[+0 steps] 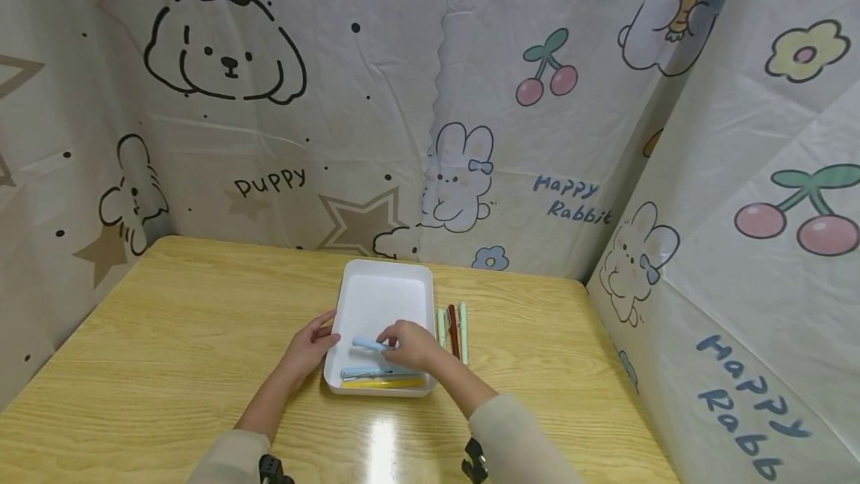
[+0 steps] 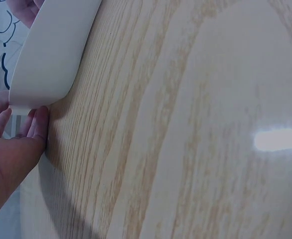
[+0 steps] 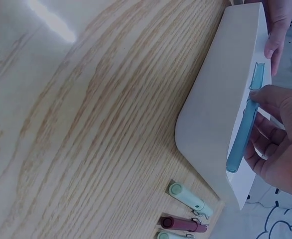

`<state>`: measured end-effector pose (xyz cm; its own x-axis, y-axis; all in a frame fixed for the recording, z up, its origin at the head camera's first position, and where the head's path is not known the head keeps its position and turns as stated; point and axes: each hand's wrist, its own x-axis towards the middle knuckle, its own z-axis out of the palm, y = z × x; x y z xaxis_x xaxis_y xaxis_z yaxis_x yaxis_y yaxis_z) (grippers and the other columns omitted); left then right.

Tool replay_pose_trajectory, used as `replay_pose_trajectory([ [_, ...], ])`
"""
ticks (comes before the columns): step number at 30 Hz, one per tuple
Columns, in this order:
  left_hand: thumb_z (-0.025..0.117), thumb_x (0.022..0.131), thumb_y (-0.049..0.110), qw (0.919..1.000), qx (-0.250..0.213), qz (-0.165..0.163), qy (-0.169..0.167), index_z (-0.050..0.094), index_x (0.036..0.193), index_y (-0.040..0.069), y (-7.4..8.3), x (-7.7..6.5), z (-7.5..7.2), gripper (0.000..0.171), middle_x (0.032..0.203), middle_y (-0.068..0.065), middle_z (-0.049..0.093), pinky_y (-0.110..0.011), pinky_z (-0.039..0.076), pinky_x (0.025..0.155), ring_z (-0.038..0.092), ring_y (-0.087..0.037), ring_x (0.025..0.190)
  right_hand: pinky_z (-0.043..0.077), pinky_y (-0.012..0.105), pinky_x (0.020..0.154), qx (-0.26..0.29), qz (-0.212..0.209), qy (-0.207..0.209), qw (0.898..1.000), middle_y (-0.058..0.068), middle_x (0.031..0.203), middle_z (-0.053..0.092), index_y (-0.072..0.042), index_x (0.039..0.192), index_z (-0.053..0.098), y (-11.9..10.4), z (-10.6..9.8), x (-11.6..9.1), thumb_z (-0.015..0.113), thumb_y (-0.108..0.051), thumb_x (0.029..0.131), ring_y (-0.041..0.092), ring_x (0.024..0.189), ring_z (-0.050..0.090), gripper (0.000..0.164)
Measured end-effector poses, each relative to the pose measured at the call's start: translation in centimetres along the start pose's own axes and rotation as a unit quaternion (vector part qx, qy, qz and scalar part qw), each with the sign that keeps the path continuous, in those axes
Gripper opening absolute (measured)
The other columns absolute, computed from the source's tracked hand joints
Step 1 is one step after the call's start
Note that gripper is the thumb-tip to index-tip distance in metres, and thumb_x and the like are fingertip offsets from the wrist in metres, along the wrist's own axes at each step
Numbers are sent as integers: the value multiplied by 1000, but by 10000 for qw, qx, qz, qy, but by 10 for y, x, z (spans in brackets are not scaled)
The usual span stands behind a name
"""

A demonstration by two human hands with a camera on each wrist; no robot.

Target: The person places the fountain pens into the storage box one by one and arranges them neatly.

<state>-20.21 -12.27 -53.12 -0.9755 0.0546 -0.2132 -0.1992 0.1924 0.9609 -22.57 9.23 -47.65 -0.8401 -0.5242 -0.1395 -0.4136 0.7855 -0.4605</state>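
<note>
My right hand [image 1: 410, 344] pinches a light blue pen [image 3: 243, 133] partway along, leaving both ends free, over the white tray [image 1: 386, 297]. My left hand [image 1: 309, 349] grips the tray's left side between thumb and fingers, I think to steady it. Inside, another blue pen [image 1: 366, 373] lies beside a yellow pen [image 1: 383, 384] near the closest wall, crosswise like mine. Outside, on the table [image 1: 201, 334], a dark red pen [image 1: 453, 327] lies between two pale green pens [image 1: 463, 327]; the tray's right wall, partly hidden by my forearm [image 1: 463, 383], stands between us.
</note>
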Motion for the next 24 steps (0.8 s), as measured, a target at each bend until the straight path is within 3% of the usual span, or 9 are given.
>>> replay_pose_trajectory([
  [24, 52, 96, 15, 10000, -25, 1, 6, 33, 146, 15, -2, 2, -1, 53, 136, -25, 43, -44, 44, 100, 46, -35, 123, 45, 20, 69, -290, 42, -208, 9994, -2, 87, 64, -11, 104, 71, 0, 11, 4, 65, -13, 84, 5, 74, 50, 21],
])
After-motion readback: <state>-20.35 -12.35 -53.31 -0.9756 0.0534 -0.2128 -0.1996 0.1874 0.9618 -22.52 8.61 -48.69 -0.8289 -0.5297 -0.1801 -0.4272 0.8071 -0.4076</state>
